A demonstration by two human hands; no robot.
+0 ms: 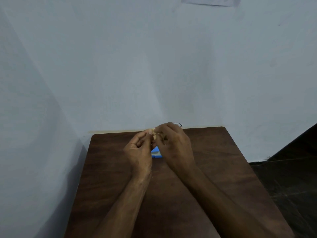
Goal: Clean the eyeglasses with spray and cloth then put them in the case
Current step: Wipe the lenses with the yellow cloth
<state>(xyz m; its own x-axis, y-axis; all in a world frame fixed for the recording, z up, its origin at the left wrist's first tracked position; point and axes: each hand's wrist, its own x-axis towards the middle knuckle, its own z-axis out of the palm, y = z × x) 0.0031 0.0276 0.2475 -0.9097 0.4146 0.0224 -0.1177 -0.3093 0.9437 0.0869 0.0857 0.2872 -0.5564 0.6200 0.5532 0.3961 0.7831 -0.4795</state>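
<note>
Both hands, left (139,152) and right (173,143), pinching eyeglasses (178,124) and pale cloth (153,133) above blue case (156,154) on table (214,169).

Both bare forearms reach forward above the table (106,169) and converge. The left hand (139,150) curls its fingers (150,131) inward, meeting the right hand (175,145), whose fingers pinch closed.

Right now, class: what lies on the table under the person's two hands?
A blue object lies flat on the brown table, showing between the left hand and right hand. The hands hide most of it, so its identity is unclear.
</note>
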